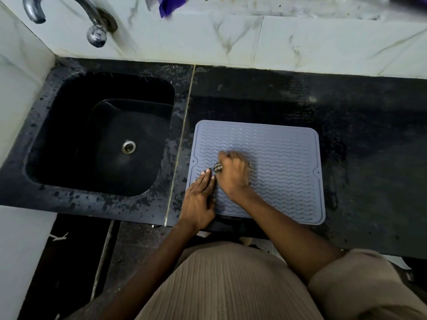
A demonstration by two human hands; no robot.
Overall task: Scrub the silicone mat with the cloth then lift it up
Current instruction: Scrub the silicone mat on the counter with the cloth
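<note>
A grey-blue silicone mat (284,162) with wavy ridges lies flat on the black counter, right of the sink. My right hand (234,174) presses down on the mat's left half, closed over a small checked cloth (217,167) that peeks out at the thumb side; the hand is motion-blurred. My left hand (199,199) lies flat, fingers together, on the mat's front left corner, holding it down. Most of the cloth is hidden under my right hand.
A black sink (69,172) with a metal drain (128,147) sits to the left, a chrome tap (92,24) above it. The wet black counter (369,139) extends right. A marble-tiled wall (231,42) runs behind, with a purple cloth (169,5) on its ledge.
</note>
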